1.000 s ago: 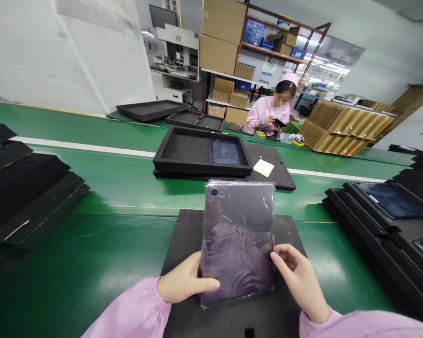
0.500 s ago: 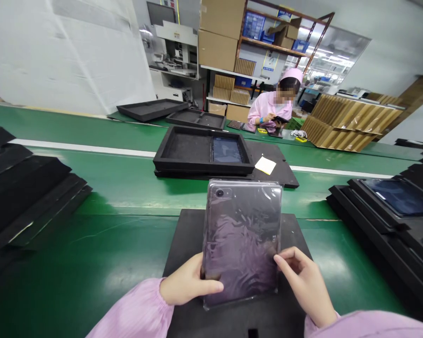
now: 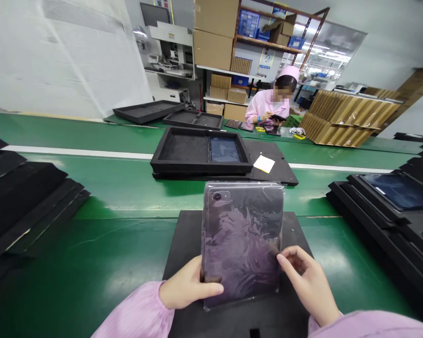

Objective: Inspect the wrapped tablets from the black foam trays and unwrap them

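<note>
A dark tablet (image 3: 243, 244) in clear plastic film is held up, its back with the camera lens facing me. My left hand (image 3: 190, 286) grips its lower left side, thumb across the back and the other fingers hidden behind. At the right edge, my right hand (image 3: 305, 277) pinches the tablet or its film between thumb and fingers; which of the two I cannot tell. Below the tablet lies a flat black foam board (image 3: 186, 234) on the green work surface.
Beyond the tablet sits a black foam tray (image 3: 183, 168) with another tablet (image 3: 225, 149) in its right compartment. A yellowish paper note (image 3: 264, 164) lies beside it. Black foam stacks stand left (image 3: 31, 202) and right (image 3: 370, 220). A co-worker (image 3: 268, 105) in pink handles a dark device across the bench.
The tablet's back has turned slightly in my hands, and the reflections on its film have shifted. Both hands keep their hold; the whole view has moved a little.
</note>
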Available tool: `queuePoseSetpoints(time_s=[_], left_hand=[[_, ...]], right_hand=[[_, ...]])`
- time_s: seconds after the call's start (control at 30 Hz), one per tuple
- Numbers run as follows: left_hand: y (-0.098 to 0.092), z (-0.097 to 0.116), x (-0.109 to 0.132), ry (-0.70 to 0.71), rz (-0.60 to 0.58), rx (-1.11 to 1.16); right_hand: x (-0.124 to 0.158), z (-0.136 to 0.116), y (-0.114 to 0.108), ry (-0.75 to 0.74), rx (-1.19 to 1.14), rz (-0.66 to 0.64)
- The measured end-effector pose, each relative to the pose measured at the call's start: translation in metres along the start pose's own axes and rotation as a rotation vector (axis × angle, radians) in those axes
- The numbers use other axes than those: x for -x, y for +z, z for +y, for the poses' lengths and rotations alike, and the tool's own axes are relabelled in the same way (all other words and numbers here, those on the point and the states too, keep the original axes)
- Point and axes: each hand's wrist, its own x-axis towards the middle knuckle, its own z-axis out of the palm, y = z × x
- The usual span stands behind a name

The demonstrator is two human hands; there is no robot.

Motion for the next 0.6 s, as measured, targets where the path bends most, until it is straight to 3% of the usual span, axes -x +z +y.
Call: queuePoseSetpoints(time_s=[0.17, 0.33, 0.5, 0.6], left_hand=[[0.000, -0.001, 0.000, -0.014, 0.021, -0.017], [0.002, -0.001, 0.000, -0.040, 0.032, 0.006], [0.002, 0.002, 0.000, -0.037, 0.053, 0.011], [0.002, 0.000, 0.001, -0.021, 0.042, 0.006]], right_hand=[[0.000, -0.006, 0.000, 0.030, -0.034, 0.030], [0.002, -0.012, 0.004, -0.084, 0.053, 0.028], [0.012, -0.044, 0.033, -0.317, 0.157, 0.062], [0.028, -0.065, 0.057, -0.438, 0.115, -0.096]])
